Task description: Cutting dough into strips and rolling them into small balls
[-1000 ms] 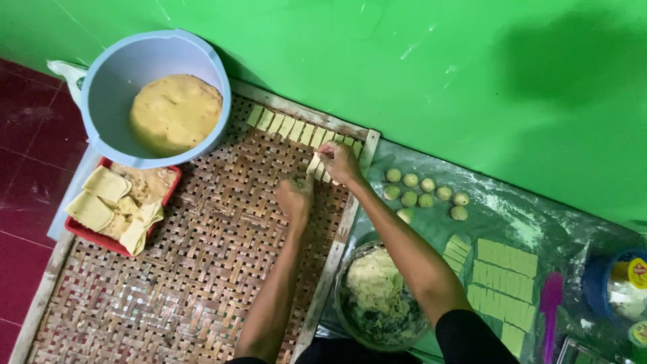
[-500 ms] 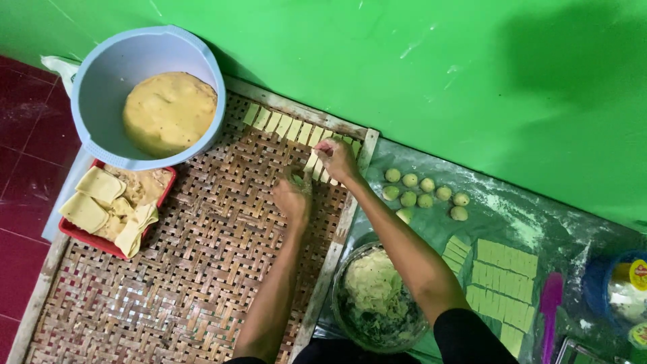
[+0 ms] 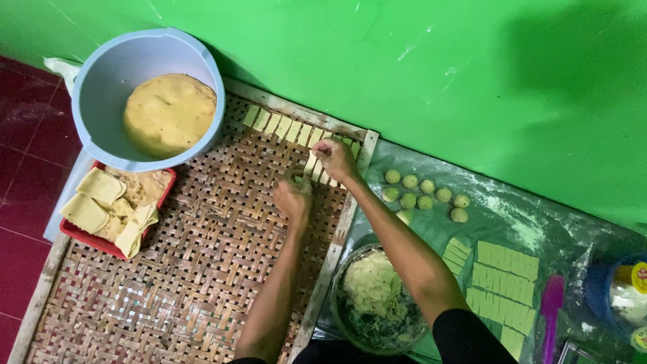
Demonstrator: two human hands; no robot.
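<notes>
Much bare weave is left on the woven tray below the hands. At its far edge, the pale yellow dough strips are lined up; the right hand is closed on one, the left hand curled beside.

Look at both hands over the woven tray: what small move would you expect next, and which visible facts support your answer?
Probably the left hand sets its small roll down beside the second row of dough rolls, where the right hand is already pressing one in place. The first row along the woven tray's far edge looks full, and the second is just begun, open toward the left.
</notes>
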